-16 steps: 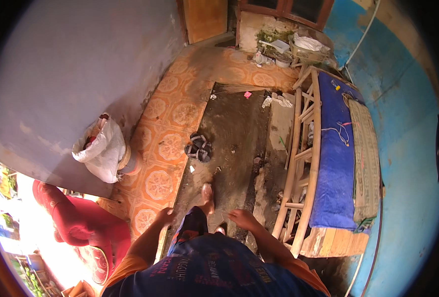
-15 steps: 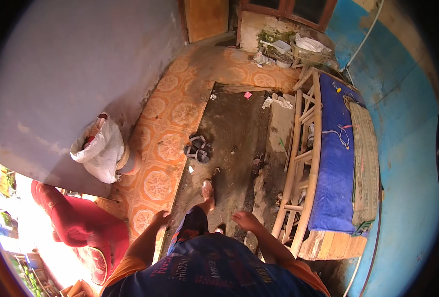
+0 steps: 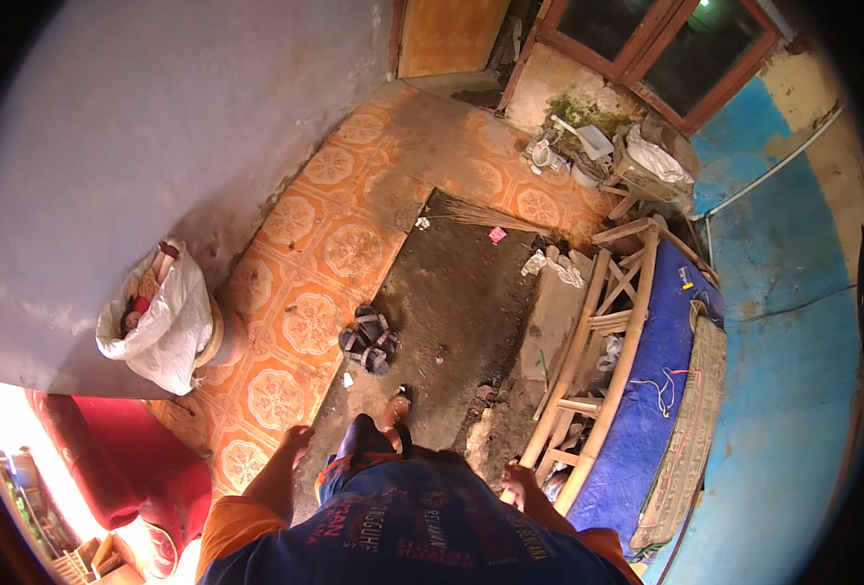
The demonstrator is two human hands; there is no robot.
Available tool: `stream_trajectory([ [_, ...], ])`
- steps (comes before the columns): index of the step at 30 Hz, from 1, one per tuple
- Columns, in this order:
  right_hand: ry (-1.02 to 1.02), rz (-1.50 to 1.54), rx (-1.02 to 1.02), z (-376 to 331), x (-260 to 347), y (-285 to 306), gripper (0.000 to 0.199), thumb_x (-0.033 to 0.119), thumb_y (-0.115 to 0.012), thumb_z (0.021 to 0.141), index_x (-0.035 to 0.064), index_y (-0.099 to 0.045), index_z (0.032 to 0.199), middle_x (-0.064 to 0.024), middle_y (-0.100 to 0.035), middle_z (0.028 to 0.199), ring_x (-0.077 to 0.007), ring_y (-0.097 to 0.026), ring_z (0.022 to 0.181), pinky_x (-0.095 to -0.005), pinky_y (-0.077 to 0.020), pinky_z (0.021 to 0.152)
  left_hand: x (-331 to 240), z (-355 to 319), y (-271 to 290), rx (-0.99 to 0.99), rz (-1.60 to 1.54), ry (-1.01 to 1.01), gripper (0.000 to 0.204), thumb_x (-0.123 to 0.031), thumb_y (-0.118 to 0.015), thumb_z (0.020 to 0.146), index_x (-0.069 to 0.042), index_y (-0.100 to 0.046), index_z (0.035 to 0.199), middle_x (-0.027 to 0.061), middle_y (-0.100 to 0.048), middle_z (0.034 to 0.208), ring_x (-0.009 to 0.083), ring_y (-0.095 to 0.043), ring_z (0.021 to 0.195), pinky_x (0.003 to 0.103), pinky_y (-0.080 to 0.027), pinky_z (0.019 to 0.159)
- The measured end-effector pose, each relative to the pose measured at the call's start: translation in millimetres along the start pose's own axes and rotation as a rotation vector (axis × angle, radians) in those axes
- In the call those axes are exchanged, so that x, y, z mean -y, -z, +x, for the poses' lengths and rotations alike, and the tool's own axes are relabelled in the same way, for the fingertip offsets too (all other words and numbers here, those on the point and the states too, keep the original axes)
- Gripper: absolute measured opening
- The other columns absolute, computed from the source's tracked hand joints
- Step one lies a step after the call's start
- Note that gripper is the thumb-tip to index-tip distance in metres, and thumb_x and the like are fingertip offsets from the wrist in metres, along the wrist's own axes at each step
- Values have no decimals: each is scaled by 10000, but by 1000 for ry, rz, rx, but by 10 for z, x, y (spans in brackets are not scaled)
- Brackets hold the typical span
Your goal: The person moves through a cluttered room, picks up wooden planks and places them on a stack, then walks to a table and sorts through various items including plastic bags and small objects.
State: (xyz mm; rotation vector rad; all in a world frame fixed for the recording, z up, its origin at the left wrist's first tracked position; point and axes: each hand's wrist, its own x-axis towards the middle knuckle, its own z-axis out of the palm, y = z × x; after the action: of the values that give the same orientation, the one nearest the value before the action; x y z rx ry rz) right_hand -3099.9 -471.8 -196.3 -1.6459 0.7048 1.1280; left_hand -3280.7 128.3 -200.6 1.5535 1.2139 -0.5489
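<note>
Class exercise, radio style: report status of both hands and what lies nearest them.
Left hand empty, hanging open over tiled floor. Right hand beside bamboo bench frame, contact unclear. Pair of sandals on floor ahead.

Sack [image 3: 156, 322] at frame left, sandals [image 3: 368, 339] at centre, bamboo bench [image 3: 615, 361] right, window [image 3: 666, 44] at upper right.

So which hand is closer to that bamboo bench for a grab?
Right. The right hand hangs beside the bamboo bench frame, near its closest leg. The left hand hangs over the orange tiles, across the body.

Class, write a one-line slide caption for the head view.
Empty-handed person walks a tiled floor beside a bamboo bench.
</note>
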Motion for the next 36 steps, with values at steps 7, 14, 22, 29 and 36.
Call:
stream_trajectory([
  [7, 111, -68, -281, 700, 1858, -241, 405, 414, -595, 891, 97, -641, 1139, -43, -633, 833, -162, -589, 716, -321, -442, 555, -1911, 796, 3, -23, 124, -315, 497, -419, -591, 903, -27, -625, 1207, 152, -653, 1192, 256, -615, 1098, 365, -460, 945],
  [14, -239, -20, -134, 1395, 3238, -151, 194, 300, -544, 950, 117, -568, 892, -4, -457, 684, -139, -441, 525, -312, -365, 478, -2797, 1461, -213, 19, 479, -453, 370, -420, -550, 899, -102, -658, 1052, 152, -675, 990, 234, -640, 952, 385, -485, 833],
  [22, -164, -148, -63, 2989, 5246, 194, 353, 440, -466, 937, 114, -583, 872, -68, -553, 653, -232, -521, 473, -420, -425, 402, -3721, 1346, -295, -57, -106, 204, 386, -388, -615, 907, -124, -649, 1188, 67, -682, 1048, 231, -638, 903, 424, -509, 767],
  [29, 306, 11, -58, 3653, 7340, 108, 244, 333, -592, 895, 89, -594, 888, -35, -564, 726, -156, -534, 585, -330, -433, 481, -4973, 1846, 29, -158, -149, 99, 490, -426, -596, 880, -132, -573, 1271, 32, -639, 1089, 201, -610, 958, 540, -453, 774],
  [36, 201, -347, 111, 4202, 7893, -115, 231, 327, -575, 921, 96, -594, 915, -39, -600, 765, -170, -587, 638, -337, -474, 521, -5507, 2643, 194, -202, -49, -63, 357, -325, -619, 881, -82, -668, 1138, 82, -677, 987, 179, -627, 821, 396, -509, 728],
])
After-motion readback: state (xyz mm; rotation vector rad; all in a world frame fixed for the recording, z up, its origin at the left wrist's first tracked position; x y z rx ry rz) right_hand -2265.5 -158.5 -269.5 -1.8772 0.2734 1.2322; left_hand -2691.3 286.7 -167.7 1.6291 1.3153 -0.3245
